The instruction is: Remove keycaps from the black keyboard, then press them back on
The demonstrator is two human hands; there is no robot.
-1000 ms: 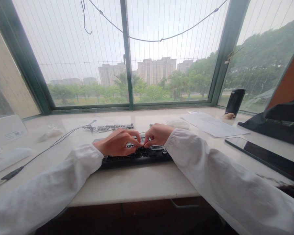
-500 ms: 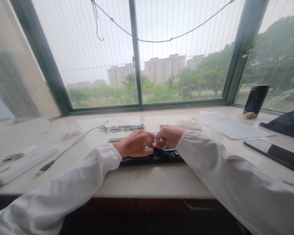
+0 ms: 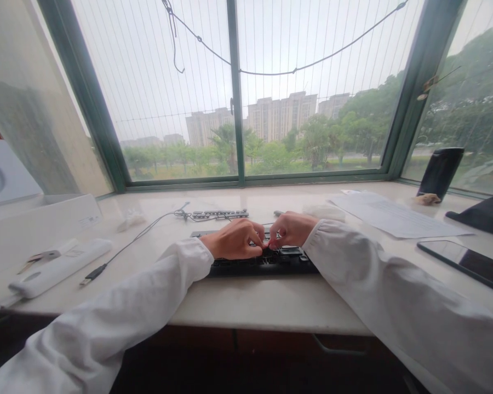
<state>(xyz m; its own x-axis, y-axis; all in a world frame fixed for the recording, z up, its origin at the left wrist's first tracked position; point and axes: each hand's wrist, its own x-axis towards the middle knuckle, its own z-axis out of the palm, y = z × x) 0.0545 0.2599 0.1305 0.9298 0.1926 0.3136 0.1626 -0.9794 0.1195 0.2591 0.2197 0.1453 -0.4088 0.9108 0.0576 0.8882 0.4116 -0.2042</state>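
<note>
A black keyboard (image 3: 250,268) lies on the pale sill in front of me, with some of its keys off and its inner frame showing. Over its middle, my left hand (image 3: 238,239) is closed, thumb and fingers pinched together at the keys. Close against it, my right hand (image 3: 292,230) is also closed, its fingertips bent down at the same spot. What the fingertips grip is too small or hidden to make out. Behind the keyboard sits a row of loose black keycaps (image 3: 219,214).
A cable with a USB plug (image 3: 93,274) runs across the left. Beyond it are a white power strip (image 3: 61,268) and a white box (image 3: 45,219). To the right lie a paper sheet (image 3: 394,213), a phone (image 3: 468,262) and a black cylinder (image 3: 440,174). Windows stand behind.
The whole view has shifted slightly, so things appear farther right. Both hands stay together over the keyboard, their fingertips only slightly moved.
</note>
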